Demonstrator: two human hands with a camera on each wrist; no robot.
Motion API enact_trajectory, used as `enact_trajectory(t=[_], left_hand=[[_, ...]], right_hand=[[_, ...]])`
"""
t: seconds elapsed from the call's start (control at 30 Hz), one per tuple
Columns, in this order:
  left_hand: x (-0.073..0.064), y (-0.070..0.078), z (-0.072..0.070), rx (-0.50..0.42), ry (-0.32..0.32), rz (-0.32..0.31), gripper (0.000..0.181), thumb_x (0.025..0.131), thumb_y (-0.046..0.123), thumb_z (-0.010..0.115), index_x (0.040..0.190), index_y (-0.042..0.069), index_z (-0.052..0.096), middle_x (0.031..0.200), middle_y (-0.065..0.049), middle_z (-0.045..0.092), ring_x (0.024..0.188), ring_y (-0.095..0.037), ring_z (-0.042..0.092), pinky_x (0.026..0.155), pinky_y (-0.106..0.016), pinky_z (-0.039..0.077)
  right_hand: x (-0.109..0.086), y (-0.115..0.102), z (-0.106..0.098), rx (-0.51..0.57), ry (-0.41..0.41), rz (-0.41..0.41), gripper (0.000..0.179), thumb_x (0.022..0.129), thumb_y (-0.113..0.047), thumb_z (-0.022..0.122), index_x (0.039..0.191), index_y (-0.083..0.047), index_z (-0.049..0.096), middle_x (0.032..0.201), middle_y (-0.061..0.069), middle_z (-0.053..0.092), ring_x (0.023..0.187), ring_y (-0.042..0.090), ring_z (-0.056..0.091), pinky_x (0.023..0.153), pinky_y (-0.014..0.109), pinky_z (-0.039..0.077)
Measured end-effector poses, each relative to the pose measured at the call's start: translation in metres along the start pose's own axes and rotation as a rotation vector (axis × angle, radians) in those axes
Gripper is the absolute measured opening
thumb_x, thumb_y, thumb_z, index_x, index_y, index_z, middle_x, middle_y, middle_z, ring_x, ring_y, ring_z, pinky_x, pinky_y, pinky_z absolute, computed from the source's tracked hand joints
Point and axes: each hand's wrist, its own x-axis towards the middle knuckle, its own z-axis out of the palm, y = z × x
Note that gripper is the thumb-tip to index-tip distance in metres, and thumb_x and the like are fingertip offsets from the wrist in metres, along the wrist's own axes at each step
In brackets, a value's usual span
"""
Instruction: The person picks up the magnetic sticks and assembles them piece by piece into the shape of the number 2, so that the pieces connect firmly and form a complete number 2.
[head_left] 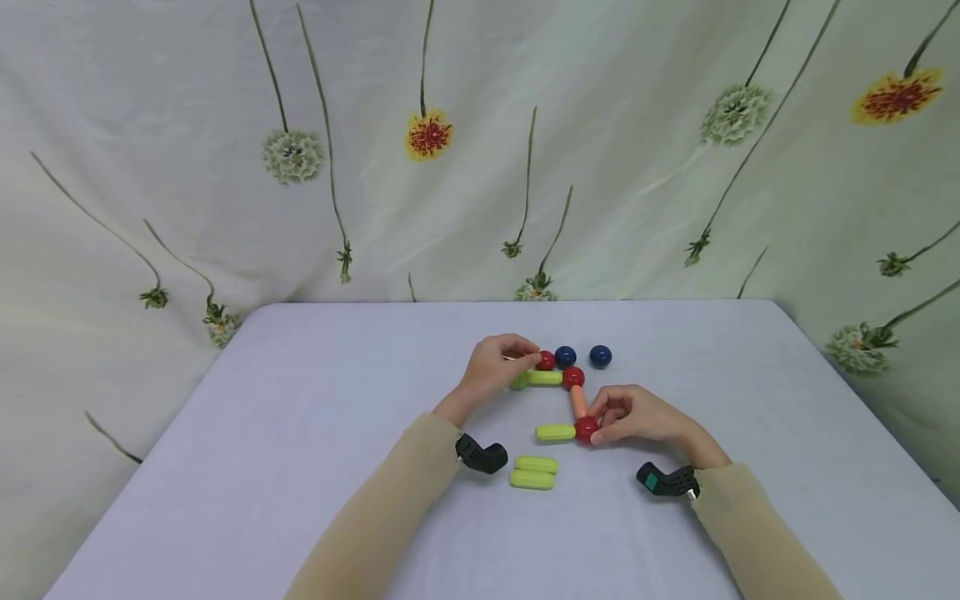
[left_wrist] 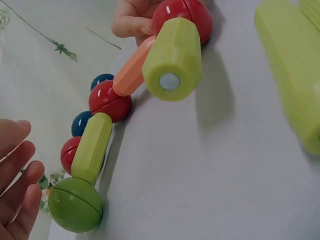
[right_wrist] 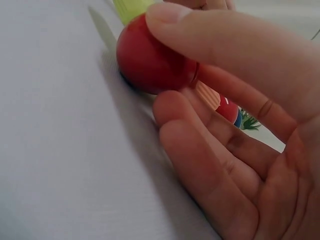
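So the right hand (head_left: pixel 633 414) has the near red ball (head_left: pixel 586 430) pinched between thumb and fingers, probably so its joint with the orange stick (head_left: pixel 578 402) doesn't twist. That stick runs away from the hand to a far red ball (head_left: pixel 573 377). The left hand (head_left: pixel 487 367) is loose, fingers slightly parted beside the green ball (left_wrist: pixel 75 205), not gripping anything I can see. Two loose lime sticks (head_left: pixel 534 480) lie between the hands, nearer the wearer, maybe parked there for easy reach.
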Motion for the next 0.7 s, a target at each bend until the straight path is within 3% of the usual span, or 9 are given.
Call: enact_trajectory(t=[0.23,0.7], left_hand=[[0.015,-0.001,0.005,0.058,-0.012,-0.072,0.022,0.088,0.024,0.067,0.104,0.009,0.069,0.098,0.0,0.066,0.095,-0.017,0.057,0.082,-0.032,0.047],[0.023,-0.004,0.017,0.061,-0.098,-0.168,0.03,0.086,0.024,0.069,0.113,0.01,0.067,0.108,-0.004,0.064,0.094,-0.018,0.058,0.081,-0.031,0.047]], right_hand=[[0.0,0.002,0.001,0.01,0.008,-0.005,0.026,0.079,-0.015,0.076,0.099,-0.004,0.063,0.079,0.007,0.064,0.067,0.017,0.054,0.065,0.025,0.046],[-0.001,-0.003,0.002,0.004,0.008,-0.023,0.025,0.079,-0.01,0.074,0.099,0.0,0.062,0.079,0.012,0.063,0.065,0.017,0.053,0.064,0.023,0.045]])
